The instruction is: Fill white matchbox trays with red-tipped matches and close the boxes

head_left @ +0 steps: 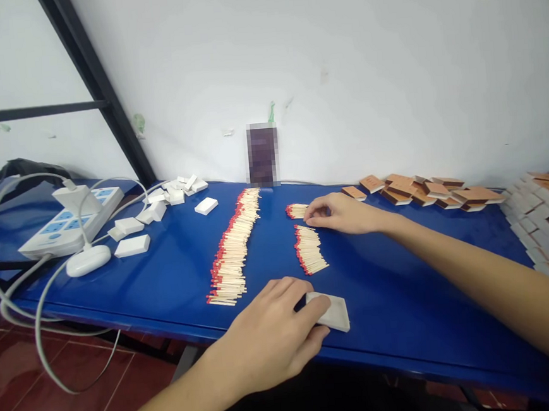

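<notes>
My left hand [284, 331] grips a white matchbox tray [336, 314] at the table's front edge, thumb over its near end. The tray's inside looks bare where it shows; the rest is under my fingers. Farther back, my right hand [339, 213] is closed in a pinch at the plain ends of a small cluster of red-tipped matches [296, 211]. Just below it lies a second fanned group of matches [310, 250]. To the left, a long row of matches [231, 253] stretches from the back toward the front, red heads facing left.
Loose white trays [132, 245] lie at the left, near a power strip [71, 221] with white cables and a white adapter [89, 260]. Brown matchbox sleeves [411, 188] are heaped at the back right. Stacked boxes [546, 222] stand at the far right. A wall closes off the back.
</notes>
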A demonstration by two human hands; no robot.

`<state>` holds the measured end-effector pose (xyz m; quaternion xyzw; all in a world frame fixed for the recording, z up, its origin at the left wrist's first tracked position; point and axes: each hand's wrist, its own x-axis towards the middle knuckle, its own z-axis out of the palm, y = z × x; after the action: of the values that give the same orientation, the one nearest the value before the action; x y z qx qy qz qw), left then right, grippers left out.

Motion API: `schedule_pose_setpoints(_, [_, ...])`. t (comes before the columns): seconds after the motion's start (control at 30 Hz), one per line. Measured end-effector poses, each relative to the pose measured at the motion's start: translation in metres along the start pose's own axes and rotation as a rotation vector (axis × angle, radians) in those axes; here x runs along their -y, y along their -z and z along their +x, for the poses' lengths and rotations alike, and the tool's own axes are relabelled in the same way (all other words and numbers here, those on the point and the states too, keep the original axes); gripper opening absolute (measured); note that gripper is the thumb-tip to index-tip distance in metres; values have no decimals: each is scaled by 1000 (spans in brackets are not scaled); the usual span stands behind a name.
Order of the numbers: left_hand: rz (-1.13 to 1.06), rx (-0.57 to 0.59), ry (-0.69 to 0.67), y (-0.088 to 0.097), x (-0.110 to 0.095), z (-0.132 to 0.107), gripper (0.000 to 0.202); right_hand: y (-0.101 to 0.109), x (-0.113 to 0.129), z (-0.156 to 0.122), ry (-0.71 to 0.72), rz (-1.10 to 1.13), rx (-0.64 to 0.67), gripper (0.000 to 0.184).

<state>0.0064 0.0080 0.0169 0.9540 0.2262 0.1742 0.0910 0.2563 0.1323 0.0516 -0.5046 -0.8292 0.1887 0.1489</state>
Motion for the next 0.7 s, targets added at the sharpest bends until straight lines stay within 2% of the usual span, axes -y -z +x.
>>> schedule_pose_setpoints(0.2, [-4,12,22,2,0,0,21,-18,9,-22,111,-62,-17,54])
schedule_pose_setpoints(0.27, [-7,6,24,3,-1,-1,23,-27,11,-32,89,-45,-98,61])
schedule_pose_setpoints(0.33, [-11,1,29,4,-2,-2,25,-33,12,-40,80,-20,-107,65])
schedule_pose_setpoints(0.47, [16,-20,59,1,-3,-5,29,-34,13,-46,114,-7,-44,78])
schedule_pose_setpoints(0.6, [76,-55,59,-3,-1,-4,35,-31,11,-46,135,-30,19,102])
schedule_pose_setpoints(0.67, [96,-117,34,-4,0,-6,34,-30,10,-46,150,-42,44,109])
schedule_pose_setpoints(0.7, [104,-191,-2,-4,0,-9,32,-30,9,-46,154,-47,49,111])
